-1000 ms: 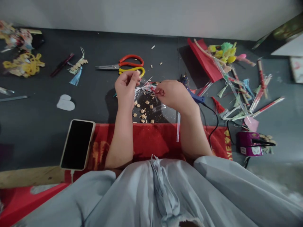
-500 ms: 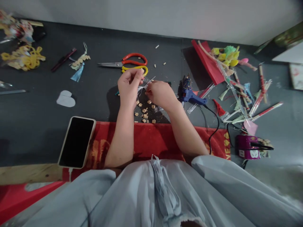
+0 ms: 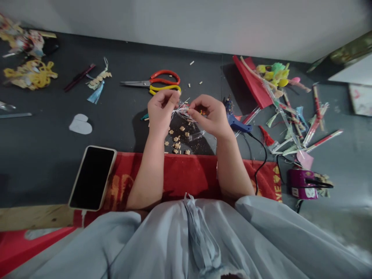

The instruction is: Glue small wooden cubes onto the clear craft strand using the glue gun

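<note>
A bundle of thin white strands (image 3: pixel 182 112) stretches between my two hands over the dark table. My left hand (image 3: pixel 161 110) is closed in a pinch, with the strands reaching its curled fingers. From the right, my right hand (image 3: pixel 211 115) pinches the other side of the bundle between thumb and forefinger. Its fingertips hide part of what it grips. Just beyond my left hand lie scissors (image 3: pixel 154 82) with one red and one yellow handle. Below my hands, small wooden flower-shaped pieces (image 3: pixel 176 146) are scattered on the table.
A blue glue gun (image 3: pixel 238 124) with a black cord sits right of my right hand. Further right are a red paper piece (image 3: pixel 252 83) and tasselled sticks (image 3: pixel 299 124). A phone (image 3: pixel 93 178) rests near left, partly on a red cloth (image 3: pixel 188 176). A white heart cutout (image 3: pixel 80 124) lies left.
My right hand has moved slightly right and turned, so its thumb and forefinger pinch now shows. More of the white strands is visible between my hands. My left hand has barely shifted.
</note>
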`<control>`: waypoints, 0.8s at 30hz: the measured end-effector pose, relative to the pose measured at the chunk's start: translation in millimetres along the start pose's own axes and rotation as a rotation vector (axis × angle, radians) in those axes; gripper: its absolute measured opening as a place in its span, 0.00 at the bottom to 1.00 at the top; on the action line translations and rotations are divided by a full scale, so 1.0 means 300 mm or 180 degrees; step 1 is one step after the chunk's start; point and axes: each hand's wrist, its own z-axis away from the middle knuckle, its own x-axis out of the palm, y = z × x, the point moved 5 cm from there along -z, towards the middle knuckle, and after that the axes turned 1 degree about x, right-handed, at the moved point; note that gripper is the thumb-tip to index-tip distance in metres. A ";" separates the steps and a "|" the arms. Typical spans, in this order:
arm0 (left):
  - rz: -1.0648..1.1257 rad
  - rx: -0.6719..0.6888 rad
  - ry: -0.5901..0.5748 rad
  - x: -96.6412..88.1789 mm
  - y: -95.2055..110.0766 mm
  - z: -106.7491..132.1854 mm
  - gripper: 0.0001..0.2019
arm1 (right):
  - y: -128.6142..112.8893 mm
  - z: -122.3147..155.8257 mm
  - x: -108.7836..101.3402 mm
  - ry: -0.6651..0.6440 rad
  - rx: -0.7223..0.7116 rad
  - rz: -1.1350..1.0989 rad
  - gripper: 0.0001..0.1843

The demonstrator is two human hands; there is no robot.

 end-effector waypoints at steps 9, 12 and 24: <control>-0.0188 0.0298 -0.0225 0.022 0.039 0.025 0.12 | -0.017 0.006 -0.017 0.0532 0.0031 -0.0649 0.15; -0.0274 0.0292 -0.0295 0.029 0.046 0.030 0.13 | -0.017 0.003 -0.016 0.0686 0.0062 -0.0728 0.15; -0.0662 0.0574 -0.0539 0.044 0.067 0.037 0.13 | -0.021 0.002 -0.027 0.0815 0.0114 -0.0571 0.15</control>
